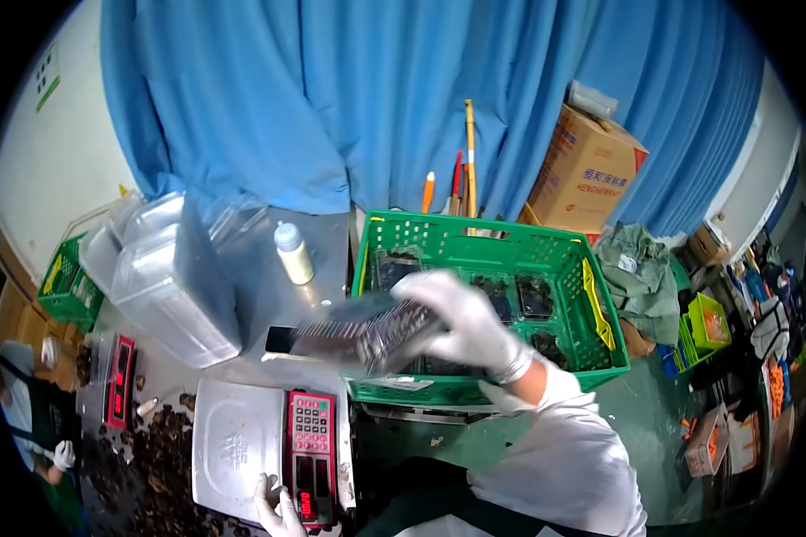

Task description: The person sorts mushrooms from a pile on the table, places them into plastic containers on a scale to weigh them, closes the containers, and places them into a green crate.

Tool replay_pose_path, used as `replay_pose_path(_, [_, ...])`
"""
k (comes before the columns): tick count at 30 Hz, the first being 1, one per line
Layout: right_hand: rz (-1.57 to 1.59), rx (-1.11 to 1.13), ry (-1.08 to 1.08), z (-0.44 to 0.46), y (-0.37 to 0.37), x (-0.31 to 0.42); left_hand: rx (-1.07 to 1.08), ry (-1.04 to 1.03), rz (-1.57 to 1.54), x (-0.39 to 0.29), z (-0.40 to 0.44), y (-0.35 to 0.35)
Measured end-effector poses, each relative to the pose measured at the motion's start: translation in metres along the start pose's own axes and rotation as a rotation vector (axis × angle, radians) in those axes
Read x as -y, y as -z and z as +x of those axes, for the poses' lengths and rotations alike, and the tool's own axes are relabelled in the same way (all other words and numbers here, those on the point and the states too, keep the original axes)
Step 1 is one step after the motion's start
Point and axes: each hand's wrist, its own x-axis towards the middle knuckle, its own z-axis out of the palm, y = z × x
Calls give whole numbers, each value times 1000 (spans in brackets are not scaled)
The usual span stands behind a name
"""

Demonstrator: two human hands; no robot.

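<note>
My gloved right hand (470,322) grips a clear plastic box (372,338) with dark contents, tilted and blurred by motion. The box is above the near left edge of a green crate (493,389), in which several similar boxes of dark pieces stand. My gloved left hand (279,510) rests at the front edge of the digital scale (237,443), fingers apart and holding nothing, beside the red keypad panel (312,425) and its lit display. A black phone-like object (280,339) lies behind the scale, partly hidden by the box.
Stacked clear containers (175,286) and a white bottle (293,253) stand on the metal table. Loose dark pieces (157,465) lie left of the scale, near a second scale (119,385). Another person's gloved hand (64,455) shows at far left. A cardboard box (587,174) stands behind the crate.
</note>
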Motion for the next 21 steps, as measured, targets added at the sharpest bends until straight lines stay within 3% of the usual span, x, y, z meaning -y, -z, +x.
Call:
replay_pose_path(1, [-174, 15, -119, -3, 21, -13, 44, -58, 275, -6, -2, -3])
replay_pose_path(2, [-190, 0, -312, -12, 40, -25, 37, -2, 315, 7, 1, -4])
replay_pose_path(4, [-257, -63, -486, -37, 61, -69, 55, 10, 280, -3, -4, -13])
replay_pose_path(6, [-335, -58, -489, -66, 77, -123, 109, 107, 261, 18, 0, -12])
replay_pose_path(8, [-91, 34, -822, -83, 82, -170, 142, 39, 294, 32, 5, -16])
replay_pose_path(10, [-34, -151, -838, -106, 56, -223, 111, 177, -96, 50, 9, -21])
replay_pose_path(11, [94, -264, -960, -111, 39, -241, 75, 304, -109, 21, 4, -31])
replay_pose_path(12, [-228, -121, -891, -126, 21, -264, 83, 308, -40, 17, 5, -33])
replay_pose_path(14, [-404, 324, -992, -136, -6, -254, 91, 380, 44, -10, -6, -36])
replay_pose_path(15, [-329, 355, -1062, -140, -23, -253, 111, 127, 165, 3, -11, -27])
replay_pose_path(16, [-253, 394, -1124, -144, -38, -255, 146, 11, 244, 7, -15, -23])
replay_pose_path(18, [-49, 203, -1061, -134, -47, -252, 11, -80, 63, 21, -28, -22])
replay_pose_path(19, [47, 141, -1108, -106, -41, -220, -9, -29, 0, 25, -32, -19])
replay_pose_path(20, [-267, 337, -1019, -114, -55, -261, -75, 259, -192, 17, -44, -17])
replay_pose_path(21, [-372, 490, -1011, -93, -54, -267, -89, 121, -108, 28, -53, -13])
